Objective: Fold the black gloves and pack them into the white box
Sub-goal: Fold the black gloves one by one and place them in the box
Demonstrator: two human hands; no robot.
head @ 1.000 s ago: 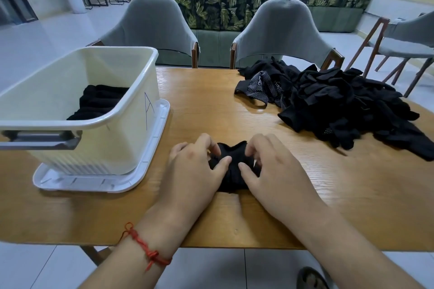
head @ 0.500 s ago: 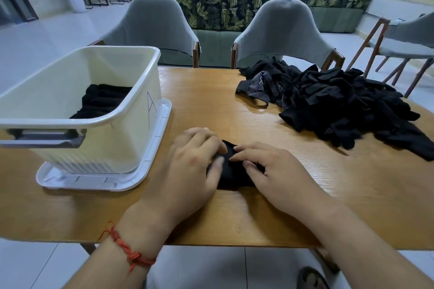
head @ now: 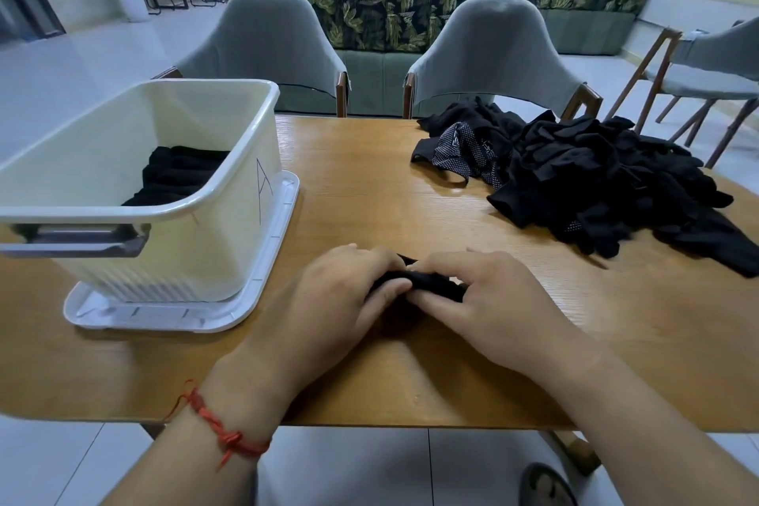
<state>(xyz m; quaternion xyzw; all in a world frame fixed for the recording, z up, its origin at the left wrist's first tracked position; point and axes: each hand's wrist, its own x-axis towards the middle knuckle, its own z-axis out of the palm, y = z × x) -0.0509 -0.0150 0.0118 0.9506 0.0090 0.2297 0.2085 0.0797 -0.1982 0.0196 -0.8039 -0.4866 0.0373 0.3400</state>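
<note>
- The black glove (head: 427, 283) lies bunched on the table (head: 369, 185) near its front edge, between the 2 hands, mostly hidden by them.
- The left hand (head: 341, 292) curls its fingers and thumb round the glove's left end; the right hand (head: 493, 296) pinches its right end, fingers bent.
- The step in hand looks like the fold itself, close to finished.
- The next move likely calls for 1 hand to keep the bundle tight and carry it left, over the rim of the white box (head: 230, 193), onto the folded gloves (head: 180, 173) inside.
- A pile of gloves (head: 608, 185) waits on the right.
</note>
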